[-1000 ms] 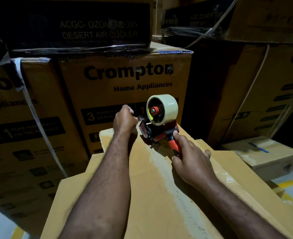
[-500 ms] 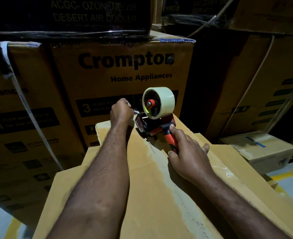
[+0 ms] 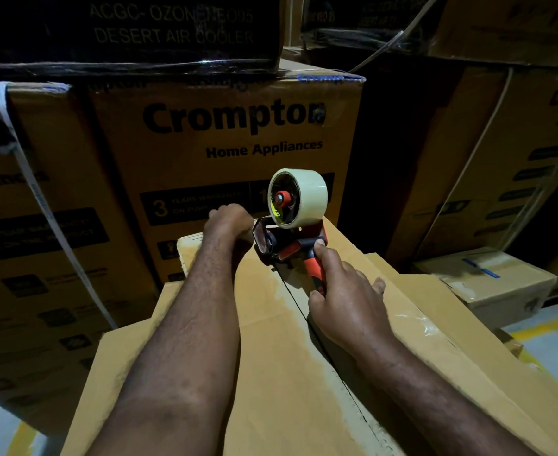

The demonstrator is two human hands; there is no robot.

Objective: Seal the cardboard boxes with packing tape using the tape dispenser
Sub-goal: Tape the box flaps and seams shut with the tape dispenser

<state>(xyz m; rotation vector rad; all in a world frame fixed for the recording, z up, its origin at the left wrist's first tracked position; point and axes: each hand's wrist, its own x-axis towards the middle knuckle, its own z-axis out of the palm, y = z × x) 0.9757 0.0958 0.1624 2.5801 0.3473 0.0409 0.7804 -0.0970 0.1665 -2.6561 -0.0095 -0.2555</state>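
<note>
- The dispenser [image 3: 290,248] is set at the far end of the box [image 3: 271,373], over the seam [image 3: 294,299]. This is judged to be so that a strip can be drawn back along the flaps toward the person.
- Its handle [image 3: 313,271] is gripped by the right hand [image 3: 343,297]. The fingers are wrapped round it and the index finger is laid along the top, seemingly to press the tool onto the cardboard.
- The roll [image 3: 303,195] is carried upright, clear of the box.
- The left hand [image 3: 230,222] is curled at the far edge, just beside the dispenser's front, likely to anchor the strip's start. Whether anything is pinched cannot be told, as the fingers are hidden.
- Both forearms are stretched forward, and the right wrist is laid low on the box.
</note>
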